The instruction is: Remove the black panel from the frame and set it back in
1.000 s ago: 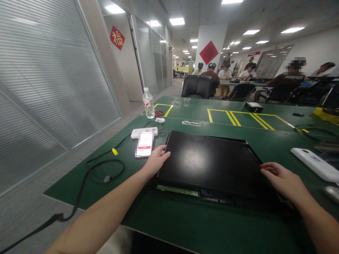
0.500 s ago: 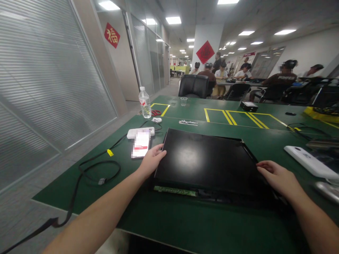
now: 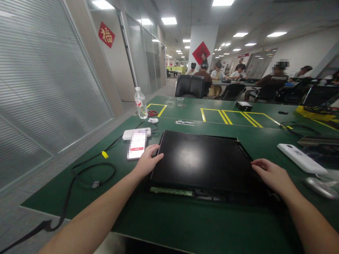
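Note:
A black LCD panel (image 3: pixel 203 164) lies over a black frame (image 3: pixel 244 151) on the green table, slightly offset from it. Along the panel's near edge a narrow green circuit board (image 3: pixel 171 192) shows. My left hand (image 3: pixel 147 161) grips the panel's left edge, thumb on top and fingers along the side. At the right edge, my right hand (image 3: pixel 271 175) pinches the panel between thumb and fingers; the fingertips are partly hidden. Left of the panel, close to my left hand, lies a phone (image 3: pixel 137 144) with a lit screen.
Behind the phone are a white power bank (image 3: pixel 127 134), a water bottle (image 3: pixel 141 104) and red-handled scissors (image 3: pixel 152 113). A black cable (image 3: pixel 71 190) runs along the left. A white device (image 3: pixel 299 157) lies to the right. A plastic cup (image 3: pixel 180 101) stands farther back. People sit at tables beyond.
The whole view has shifted slightly, so things appear a little farther left. Both hands stay at the panel's edges, and the panel shows no clear movement on the table.

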The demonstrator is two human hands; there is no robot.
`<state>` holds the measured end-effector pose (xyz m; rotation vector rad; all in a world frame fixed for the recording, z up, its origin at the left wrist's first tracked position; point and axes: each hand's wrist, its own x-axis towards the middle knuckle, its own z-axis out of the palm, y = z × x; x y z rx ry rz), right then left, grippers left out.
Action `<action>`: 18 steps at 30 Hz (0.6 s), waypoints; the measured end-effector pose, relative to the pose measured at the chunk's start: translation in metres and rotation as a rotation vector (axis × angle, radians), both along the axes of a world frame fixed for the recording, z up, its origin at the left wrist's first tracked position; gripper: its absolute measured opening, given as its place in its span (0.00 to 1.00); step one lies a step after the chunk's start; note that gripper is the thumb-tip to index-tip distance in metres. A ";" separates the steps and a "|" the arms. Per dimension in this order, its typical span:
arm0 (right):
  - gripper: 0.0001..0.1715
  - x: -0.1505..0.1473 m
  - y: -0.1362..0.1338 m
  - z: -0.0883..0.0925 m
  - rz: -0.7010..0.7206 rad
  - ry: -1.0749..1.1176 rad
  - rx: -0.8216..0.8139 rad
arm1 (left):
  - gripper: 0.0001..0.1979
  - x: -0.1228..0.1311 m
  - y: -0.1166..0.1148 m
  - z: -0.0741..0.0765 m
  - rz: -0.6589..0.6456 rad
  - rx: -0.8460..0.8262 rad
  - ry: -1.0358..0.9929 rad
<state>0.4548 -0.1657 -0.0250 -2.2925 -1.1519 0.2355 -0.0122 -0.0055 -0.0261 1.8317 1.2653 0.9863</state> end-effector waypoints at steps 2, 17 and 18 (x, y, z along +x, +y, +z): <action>0.20 0.001 0.000 -0.001 0.001 -0.009 0.004 | 0.26 0.000 0.002 -0.002 -0.008 -0.008 0.033; 0.22 -0.002 0.000 0.009 -0.036 0.016 -0.015 | 0.23 0.000 0.007 -0.003 -0.034 -0.031 0.209; 0.22 -0.002 0.000 0.009 -0.051 0.031 -0.024 | 0.23 0.000 0.007 -0.004 -0.037 -0.027 0.212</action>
